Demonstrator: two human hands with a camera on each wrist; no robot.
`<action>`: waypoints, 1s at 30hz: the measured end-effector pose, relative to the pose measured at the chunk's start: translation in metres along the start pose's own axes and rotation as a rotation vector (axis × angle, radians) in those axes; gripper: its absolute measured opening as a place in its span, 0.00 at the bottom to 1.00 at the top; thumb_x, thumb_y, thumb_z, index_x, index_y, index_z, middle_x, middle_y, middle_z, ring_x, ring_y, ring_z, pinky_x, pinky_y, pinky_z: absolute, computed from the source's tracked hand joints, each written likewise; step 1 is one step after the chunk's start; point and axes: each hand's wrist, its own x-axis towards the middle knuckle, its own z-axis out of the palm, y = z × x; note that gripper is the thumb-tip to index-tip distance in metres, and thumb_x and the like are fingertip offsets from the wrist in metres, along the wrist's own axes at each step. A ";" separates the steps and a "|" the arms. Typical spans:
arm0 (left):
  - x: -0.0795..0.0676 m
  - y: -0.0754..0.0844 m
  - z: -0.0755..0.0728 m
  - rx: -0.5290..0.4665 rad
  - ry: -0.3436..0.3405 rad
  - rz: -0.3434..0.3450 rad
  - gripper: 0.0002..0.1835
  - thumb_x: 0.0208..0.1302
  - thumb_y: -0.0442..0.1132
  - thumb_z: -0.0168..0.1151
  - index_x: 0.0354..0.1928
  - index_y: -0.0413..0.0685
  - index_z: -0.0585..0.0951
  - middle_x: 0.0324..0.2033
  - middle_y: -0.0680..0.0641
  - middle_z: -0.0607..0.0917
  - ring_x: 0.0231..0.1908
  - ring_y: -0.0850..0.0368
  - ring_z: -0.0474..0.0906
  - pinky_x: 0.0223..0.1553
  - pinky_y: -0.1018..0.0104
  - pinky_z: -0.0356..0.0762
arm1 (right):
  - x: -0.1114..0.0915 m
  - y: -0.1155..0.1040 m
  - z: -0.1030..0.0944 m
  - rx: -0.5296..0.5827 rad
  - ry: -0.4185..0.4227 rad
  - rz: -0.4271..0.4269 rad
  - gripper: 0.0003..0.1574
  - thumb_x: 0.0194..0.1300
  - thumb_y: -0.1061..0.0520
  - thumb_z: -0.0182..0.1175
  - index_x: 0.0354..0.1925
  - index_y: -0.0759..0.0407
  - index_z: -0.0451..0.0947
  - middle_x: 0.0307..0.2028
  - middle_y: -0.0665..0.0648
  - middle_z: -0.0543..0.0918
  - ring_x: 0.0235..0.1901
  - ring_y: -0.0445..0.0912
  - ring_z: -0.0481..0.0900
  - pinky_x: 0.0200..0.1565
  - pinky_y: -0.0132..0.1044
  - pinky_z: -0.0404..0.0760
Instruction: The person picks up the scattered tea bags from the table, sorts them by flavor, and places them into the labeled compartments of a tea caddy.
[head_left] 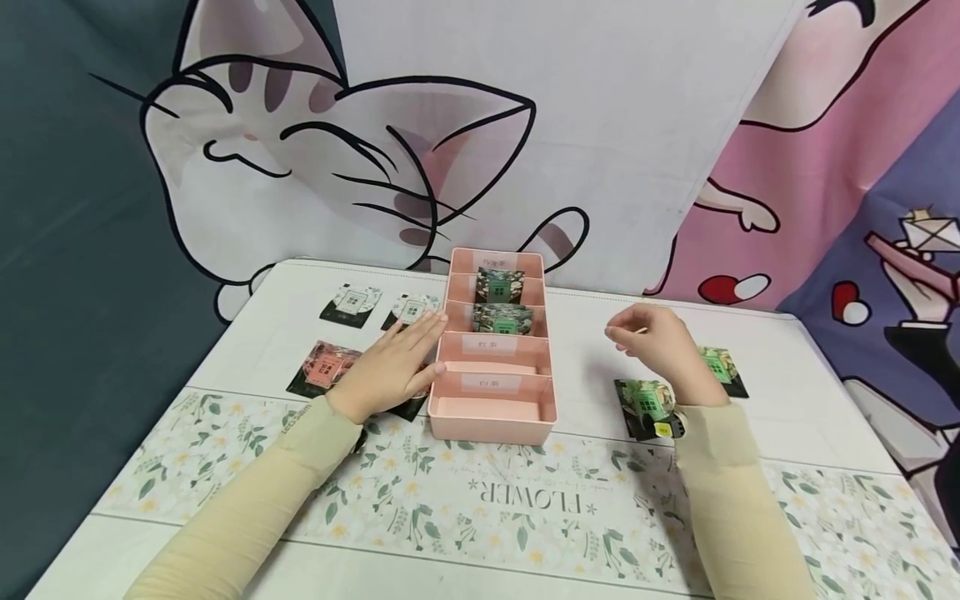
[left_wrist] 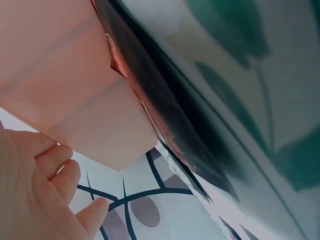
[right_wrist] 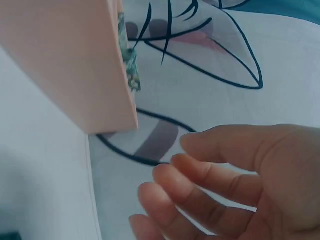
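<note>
A pink divided box (head_left: 495,429) stands mid-table with paper labels inside. One dark green sachet (head_left: 499,286) is in an upper compartment and another green sachet (head_left: 502,318) in the compartment in front of it; the two front compartments show bare floors. My left hand (head_left: 393,367) lies with fingers extended along the box's left side, fingertips right at its wall. Under that hand a dark-edged sachet (head_left: 408,407) is partly hidden. My right hand (head_left: 656,342) hovers right of the box, fingers loosely bent and holding nothing. A green sachet (head_left: 643,404) lies below it, near the wrist.
Left of the box lie two white sachets (head_left: 351,304) (head_left: 411,309) and a red sachet (head_left: 326,367). Another green sachet (head_left: 722,369) lies beyond the right forearm. A flower-printed cloth (head_left: 517,508) crosses the table's front, and a cartoon-cat curtain (head_left: 615,150) hangs behind.
</note>
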 end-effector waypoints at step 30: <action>0.000 0.002 -0.002 0.000 -0.005 -0.001 0.38 0.80 0.58 0.43 0.80 0.41 0.52 0.79 0.43 0.53 0.78 0.46 0.49 0.78 0.44 0.42 | -0.034 0.066 -0.020 -0.102 -0.099 0.250 0.24 0.69 0.55 0.64 0.50 0.77 0.80 0.38 0.67 0.84 0.36 0.54 0.83 0.39 0.48 0.88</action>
